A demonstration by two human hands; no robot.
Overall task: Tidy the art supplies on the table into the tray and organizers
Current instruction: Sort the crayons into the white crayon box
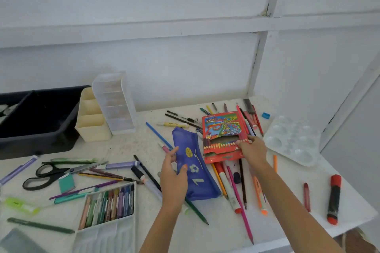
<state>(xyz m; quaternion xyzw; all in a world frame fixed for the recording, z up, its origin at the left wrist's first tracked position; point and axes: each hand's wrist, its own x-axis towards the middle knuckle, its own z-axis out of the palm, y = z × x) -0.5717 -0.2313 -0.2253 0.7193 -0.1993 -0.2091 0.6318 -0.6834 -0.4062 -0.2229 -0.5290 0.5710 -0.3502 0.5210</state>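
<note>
Head view: left hand (173,178) grips blue pouch (198,183), right hand (254,150) pinches red box (222,127) lettered "Color Pencil"

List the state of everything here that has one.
blue pencil case: lying flat, gripped by the left hand
red pencil box: lying flat, coloured pencils inside, held by the right hand
crayon box: open, crayons inside
scissors: blades shut
dark tray: main compartment looks empty
cream organizer: no contents visible
clear drawer unit: drawers shut
paint palette: wells clean
</note>
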